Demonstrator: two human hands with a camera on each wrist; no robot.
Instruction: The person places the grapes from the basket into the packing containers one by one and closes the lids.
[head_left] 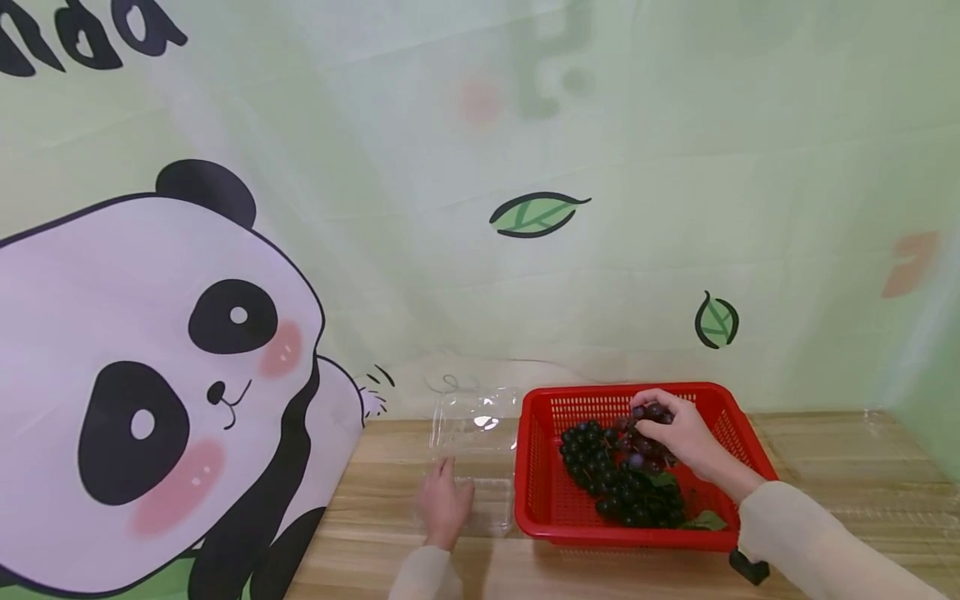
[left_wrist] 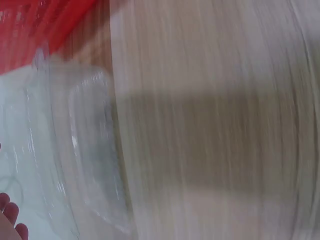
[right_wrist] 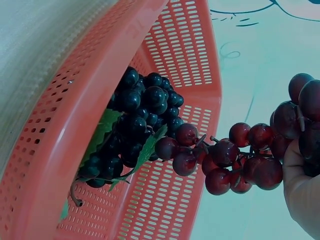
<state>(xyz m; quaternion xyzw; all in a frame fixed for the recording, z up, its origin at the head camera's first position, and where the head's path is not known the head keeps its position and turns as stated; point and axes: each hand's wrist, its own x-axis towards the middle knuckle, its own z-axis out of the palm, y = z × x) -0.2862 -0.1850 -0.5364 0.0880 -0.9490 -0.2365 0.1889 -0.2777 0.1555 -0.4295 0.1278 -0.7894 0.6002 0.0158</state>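
Note:
My right hand pinches a bunch of dark red grapes at one end, over a red plastic basket. In the right wrist view the red grapes stretch from the fingers toward the basket, with thin stems showing between them. Inside the basket lie black grapes with green leaves. Left of the basket stands a clear plastic clamshell box, its lid raised at the back. My left hand is at the box's left side, fingers loosely extended; in its wrist view only some fingertips show.
A light wood-grain table carries everything. Behind it hangs a pale green backdrop printed with a panda and leaves. On the table's right side lies transparent plastic. The basket's perforated walls stand higher than the box's base.

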